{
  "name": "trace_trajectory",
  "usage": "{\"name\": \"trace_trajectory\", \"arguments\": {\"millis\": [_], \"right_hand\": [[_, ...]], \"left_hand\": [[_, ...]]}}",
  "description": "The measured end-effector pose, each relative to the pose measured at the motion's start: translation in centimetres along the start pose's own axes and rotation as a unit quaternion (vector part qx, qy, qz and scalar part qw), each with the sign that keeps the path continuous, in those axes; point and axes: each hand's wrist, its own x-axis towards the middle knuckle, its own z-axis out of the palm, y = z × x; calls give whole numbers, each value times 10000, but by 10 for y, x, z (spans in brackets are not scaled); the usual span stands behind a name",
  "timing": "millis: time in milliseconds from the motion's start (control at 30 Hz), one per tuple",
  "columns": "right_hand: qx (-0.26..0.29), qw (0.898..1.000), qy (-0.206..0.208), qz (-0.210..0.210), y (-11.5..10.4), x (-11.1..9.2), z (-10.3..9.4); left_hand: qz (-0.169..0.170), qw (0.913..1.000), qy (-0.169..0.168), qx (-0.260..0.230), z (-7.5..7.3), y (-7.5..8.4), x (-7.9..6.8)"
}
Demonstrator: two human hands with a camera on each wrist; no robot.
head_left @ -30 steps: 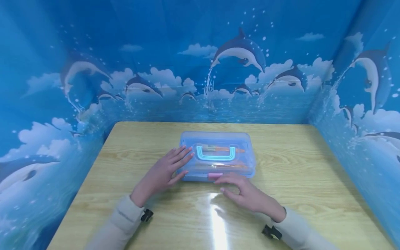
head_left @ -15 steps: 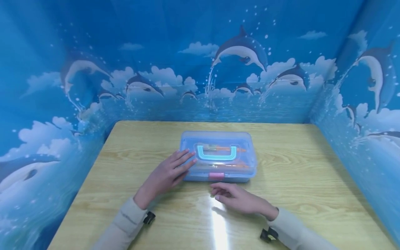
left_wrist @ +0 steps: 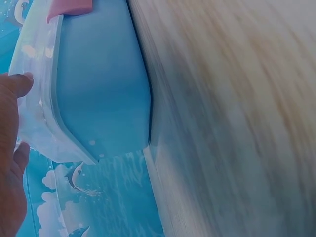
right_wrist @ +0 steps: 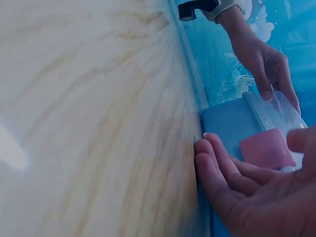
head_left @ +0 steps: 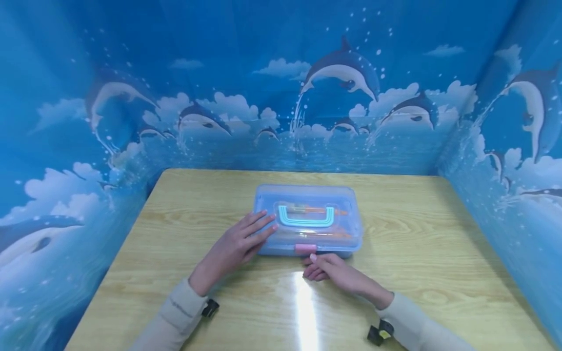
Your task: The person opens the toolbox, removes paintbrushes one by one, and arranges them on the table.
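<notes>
- Blue plastic box, the object of the work, stood upright near the middle of the table, its latch side toward the person.
- Stage, as judged from the positions shown: lid down on the base, contents inside, work centred on the latch. Whether the pink latch was fully snapped could not be told; checking or settling it appeared to be what was left.
- Container and contents: through the clear lid showed two slim orange items, one farther back and one nearer the front, possibly pens or brushes. The opaque look of the base in the left wrist view hid anything lower down.
- Handle: pale turquoise, folded flat on the lid.
- Left hand: steadied the left end of the lid, fingers extended and slightly spread, fingertips touching the plastic, pinching nothing.
- Right hand: lay at the front of the box, palm up in its own wrist view, fingers close together and loosely bent, thumb apart from them near the latch; no pinch was evident, and contact between thumb and latch could not be confirmed.
</notes>
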Motion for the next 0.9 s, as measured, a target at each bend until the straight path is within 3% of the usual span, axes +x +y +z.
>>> {"name": "trace_trajectory", "arguments": {"millis": [233, 333, 600, 900], "right_hand": [[583, 9978, 198, 238, 0, 2, 1], [1071, 9928, 220, 490, 2, 2, 1], [2194, 9729, 276, 679, 3, 2, 4], [2873, 9475, 1133, 829, 8, 4, 13]], "left_hand": [[-77, 9999, -2, -139, -1, 1, 2], [-110, 9998, -8, -188, -1, 1, 1], [-110, 9996, 62, -254, 0, 1, 0], [-130, 9994, 9, -324, -1, 0, 0]]}}
